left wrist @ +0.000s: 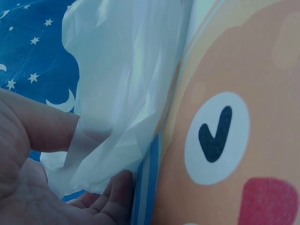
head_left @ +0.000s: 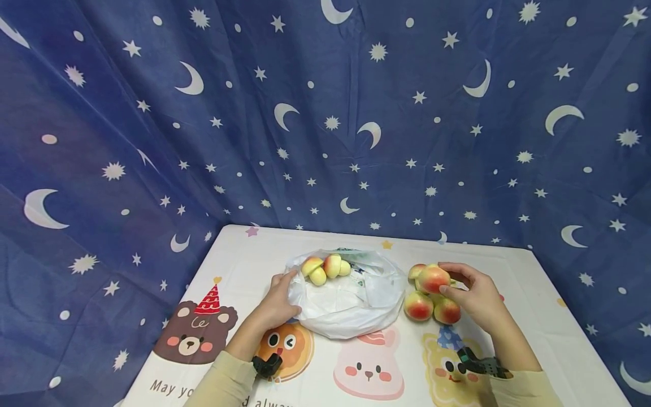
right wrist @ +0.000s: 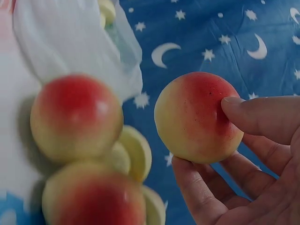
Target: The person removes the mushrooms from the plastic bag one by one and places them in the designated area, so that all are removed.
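Observation:
A white plastic bag (head_left: 351,327) lies with its mouth spread wide, and two mushrooms (head_left: 333,265) with red-and-yellow caps and pale stems are inside near its back left. My left hand (head_left: 277,302) holds the bag's left edge; in the left wrist view the thin plastic (left wrist: 122,70) passes between its digits. To the right of the bag, my right hand (head_left: 478,291) pinches another mushroom (right wrist: 197,117) by its rounded cap between thumb and fingers. This one is above a group of several like mushrooms (head_left: 419,306), caps mostly up. Its stem is hidden in the right wrist view.
The white table cover (head_left: 513,277) carries printed cartoon animals and lettering. Behind the table's back edge hangs a dark blue curtain (head_left: 325,141) with moons and stars. Each wrist wears a small dark strap (head_left: 483,364).

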### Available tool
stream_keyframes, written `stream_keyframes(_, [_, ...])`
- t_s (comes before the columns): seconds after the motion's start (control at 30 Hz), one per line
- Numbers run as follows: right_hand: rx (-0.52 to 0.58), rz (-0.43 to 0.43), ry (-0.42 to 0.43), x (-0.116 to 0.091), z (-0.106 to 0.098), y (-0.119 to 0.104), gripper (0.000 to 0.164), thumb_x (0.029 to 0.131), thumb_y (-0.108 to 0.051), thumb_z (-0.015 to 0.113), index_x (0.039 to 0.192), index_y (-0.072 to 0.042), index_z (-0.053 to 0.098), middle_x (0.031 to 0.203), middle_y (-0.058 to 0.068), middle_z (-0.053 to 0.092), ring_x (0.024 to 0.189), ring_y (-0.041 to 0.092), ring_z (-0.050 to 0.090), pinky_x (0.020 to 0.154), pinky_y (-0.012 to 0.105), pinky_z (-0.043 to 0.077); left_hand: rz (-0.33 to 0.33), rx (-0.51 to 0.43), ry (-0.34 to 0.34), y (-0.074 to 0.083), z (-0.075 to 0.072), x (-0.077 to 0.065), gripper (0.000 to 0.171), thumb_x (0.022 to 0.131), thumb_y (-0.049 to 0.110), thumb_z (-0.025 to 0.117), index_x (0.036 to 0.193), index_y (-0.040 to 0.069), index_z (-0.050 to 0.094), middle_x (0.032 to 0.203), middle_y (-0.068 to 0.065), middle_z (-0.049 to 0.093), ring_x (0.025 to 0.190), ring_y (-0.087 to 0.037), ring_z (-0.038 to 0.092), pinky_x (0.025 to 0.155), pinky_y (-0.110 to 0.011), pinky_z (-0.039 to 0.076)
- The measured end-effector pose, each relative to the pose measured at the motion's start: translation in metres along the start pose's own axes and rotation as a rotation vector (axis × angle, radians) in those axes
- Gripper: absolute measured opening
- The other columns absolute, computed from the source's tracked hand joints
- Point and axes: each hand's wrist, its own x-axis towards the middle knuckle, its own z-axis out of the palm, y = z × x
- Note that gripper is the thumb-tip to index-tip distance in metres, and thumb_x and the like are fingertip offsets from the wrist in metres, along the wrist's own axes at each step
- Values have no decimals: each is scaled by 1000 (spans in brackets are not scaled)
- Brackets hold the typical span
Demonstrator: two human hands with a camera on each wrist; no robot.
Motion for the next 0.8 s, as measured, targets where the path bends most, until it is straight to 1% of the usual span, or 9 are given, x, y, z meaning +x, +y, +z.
stream_keyframes(0.13, [-37, 4, 55, -7, -11, 14, 51, 98, -27, 80, 144, -13, 66, 146, 11, 67, 121, -9, 54, 92, 4, 43, 17, -4, -4, -1, 1, 0, 99, 77, -2, 77, 166, 5, 35, 162, -28, 32, 147, -52, 44, 120, -70, 40])
stream_keyframes(0.2, [-43, -2, 77, -10, -16, 21, 50, 97, -27, 81, 143, -12, 67, 145, 6, 68, 116, -18, 51, 93, 3, 42, 20, -11, -8, -1, 0, 0, 98, 77, -2, 76, 166, 5, 35, 162, -28, 32, 148, -52, 44, 120, -70, 39])
stream_keyframes(0.23, [-38, 0, 83, -12, -19, 24, 51, 97, -26, 81, 143, -11, 67, 144, 5, 68, 115, -20, 51, 97, 7, 44, 18, -11, -9, -1, 0, 0, 99, 77, -2, 76, 166, 5, 35, 162, -28, 32, 148, -52, 44, 120, -70, 39])
stream_keyframes(0.3, [-34, 2, 92, -14, -24, 30, 52, 97, -27, 81, 144, -11, 66, 143, 1, 68, 115, -22, 50, 101, 6, 43, 20, -15, -7, 0, 0, 0, 99, 76, -2, 77, 166, 5, 36, 162, -28, 32, 148, -52, 43, 119, -71, 39])
stream_keyframes(0.4, [-39, 21, 107, -18, -31, 37, 54, 97, -27, 81, 145, -9, 65, 143, 4, 67, 113, -23, 50, 100, 3, 42, 17, -22, -7, 0, 0, 0, 99, 77, -2, 77, 166, 5, 36, 162, -27, 32, 148, -52, 43, 120, -71, 38])
stream_keyframes(0.43, [-46, 29, 110, -19, -33, 40, 55, 97, -27, 81, 145, -8, 65, 143, 7, 67, 112, -23, 50, 99, 3, 44, 18, -24, -7, 0, 0, 0, 99, 77, -2, 77, 166, 6, 36, 162, -28, 32, 148, -52, 43, 120, -71, 38])
stream_keyframes(0.47, [-60, 37, 116, -20, -35, 43, 55, 97, -27, 82, 145, -7, 65, 141, 9, 67, 109, -23, 51, 92, 0, 44, 20, -22, -7, 0, 0, 0, 99, 77, -2, 77, 166, 5, 36, 162, -28, 32, 148, -52, 43, 120, -71, 38])
stream_keyframes(0.57, [-88, 64, 121, -22, -39, 52, 57, 96, -27, 82, 145, -6, 64, 140, 16, 66, 103, -25, 51, 83, 2, 48, 9, -18, -12, 0, 0, 0, 99, 78, -2, 77, 167, 6, 34, 163, -27, 31, 148, -51, 43, 120, -70, 39])
stream_keyframes(0.8, [-124, 110, 109, -24, -43, 71, 59, 95, -29, 83, 145, -3, 63, 145, 25, 64, 100, -28, 45, 79, 5, 44, 1, -8, -10, 0, 0, -1, 99, 79, -1, 77, 168, 6, 33, 164, -28, 30, 148, -53, 43, 119, -71, 39])
